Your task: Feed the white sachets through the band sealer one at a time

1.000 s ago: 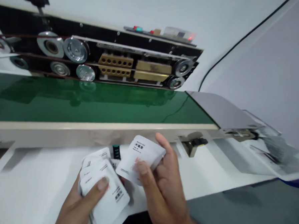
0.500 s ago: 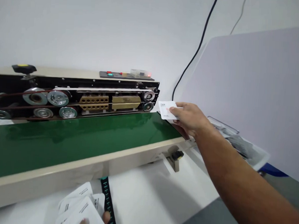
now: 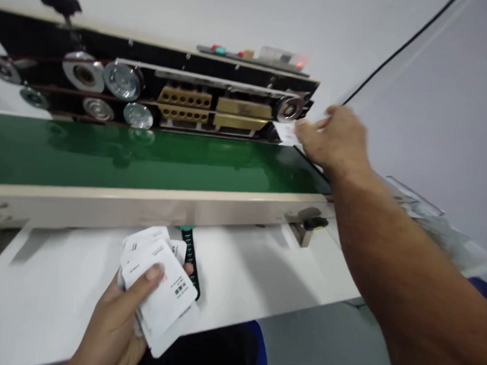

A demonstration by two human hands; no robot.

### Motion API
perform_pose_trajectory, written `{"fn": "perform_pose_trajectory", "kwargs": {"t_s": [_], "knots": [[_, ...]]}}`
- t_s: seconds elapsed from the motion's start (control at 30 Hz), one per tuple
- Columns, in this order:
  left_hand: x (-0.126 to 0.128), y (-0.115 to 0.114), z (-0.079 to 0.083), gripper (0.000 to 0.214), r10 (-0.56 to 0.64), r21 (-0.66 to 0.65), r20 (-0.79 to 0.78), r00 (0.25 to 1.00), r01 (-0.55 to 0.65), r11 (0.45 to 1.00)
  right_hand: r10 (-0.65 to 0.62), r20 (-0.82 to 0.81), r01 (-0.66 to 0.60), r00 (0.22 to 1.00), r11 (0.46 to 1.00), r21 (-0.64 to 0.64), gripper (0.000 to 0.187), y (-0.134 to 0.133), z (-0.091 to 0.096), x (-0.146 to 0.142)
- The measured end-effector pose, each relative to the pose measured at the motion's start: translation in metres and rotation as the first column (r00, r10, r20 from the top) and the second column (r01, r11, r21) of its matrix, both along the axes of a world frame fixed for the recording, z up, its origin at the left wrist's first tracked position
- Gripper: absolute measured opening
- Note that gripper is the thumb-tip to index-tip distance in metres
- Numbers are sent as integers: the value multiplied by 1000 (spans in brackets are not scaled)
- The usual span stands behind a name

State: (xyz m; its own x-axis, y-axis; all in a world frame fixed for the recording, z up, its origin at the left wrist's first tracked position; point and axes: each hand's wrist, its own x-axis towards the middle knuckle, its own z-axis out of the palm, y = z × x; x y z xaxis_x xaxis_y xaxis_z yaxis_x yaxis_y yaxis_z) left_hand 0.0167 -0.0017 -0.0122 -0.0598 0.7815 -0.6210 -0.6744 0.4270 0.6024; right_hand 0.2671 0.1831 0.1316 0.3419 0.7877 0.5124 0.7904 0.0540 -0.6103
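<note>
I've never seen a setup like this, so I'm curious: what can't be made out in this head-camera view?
Head view only:
The white pouch at the right hand: motion blur and the fingers hide its print.
The control panel: its labels are too small and slanted to read.
The black-and-teal strip: the stack of white pouches in the left hand hides part of it.

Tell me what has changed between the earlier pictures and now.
The right hand moved away from the stack, up and rightward to the far end of the green conveyor belt, carrying one white pouch to the band sealer's end roller; blur hides whether it has let go. The left hand still holds the stack of white pouches; the sealer stayed put.
</note>
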Motion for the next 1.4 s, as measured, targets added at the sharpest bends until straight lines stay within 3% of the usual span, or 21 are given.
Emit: {"fn": "perform_pose_trajectory", "kwargs": {"t_s": [0.07,0.1,0.13,0.17,0.2,0.27,0.33,0.43,0.6,0.83,1.0,1.13,1.2,1.27,1.4], "knots": [[-2,2,1,64,12,13,42,999,-12,1000,-8,173,-21,985,985,168,52,-35,-10,-18],[-3,3,0,63,10,16,62,998,-11,1000,22,289,-103,957,958,267,42,-57,-19,-29],[-4,4,-1,62,7,26,84,996,-9,1000,132,366,-241,921,932,272,26,-81,-31,-41],[-5,4,-2,62,6,38,105,994,-10,999,271,431,-386,861,899,205,21,-104,-45,-54],[-5,5,-4,60,7,54,124,992,-14,998,431,459,-528,777,843,101,28,-124,-61,-67],[-5,5,-7,56,15,91,144,990,-29,995,665,382,-683,642,722,-110,47,-151,-95,-90],[-5,5,-10,52,26,120,150,988,-44,992,749,258,-719,610,660,-216,65,-161,-123,-108],[-6,4,-13,55,37,129,181,983,-61,990,762,104,-723,639,642,-255,67,-156,-145,-119],[-12,2,-16,76,-19,159,319,948,-33,987,710,-177,-726,681,625,-285,55,-151,-145,-113],[-11,3,-11,82,40,50,205,978,-51,997,558,-536,-740,634,639,-210,50,-156,-148,-94],[-6,4,-5,81,93,28,164,982,-99,995,479,-645,-740,595,641,-207,42,-159,-143,-79],[-6,3,-5,80,89,28,130,987,-93,995,509,-666,-808,545,530,-256,30,-155,-136,-75],[-6,3,-5,78,82,36,124,989,-87,996,506,-683,-825,526,500,-265,28,-152,-134,-76],[-5,2,-6,76,75,52,125,989,-82,995,508,-684,-832,523,477,-282,32,-150,-133,-78],[-4,2,-9,62,48,91,94,994,-56,994,568,-610,-833,553,380,-401,43,-148,-130,-85]]}}
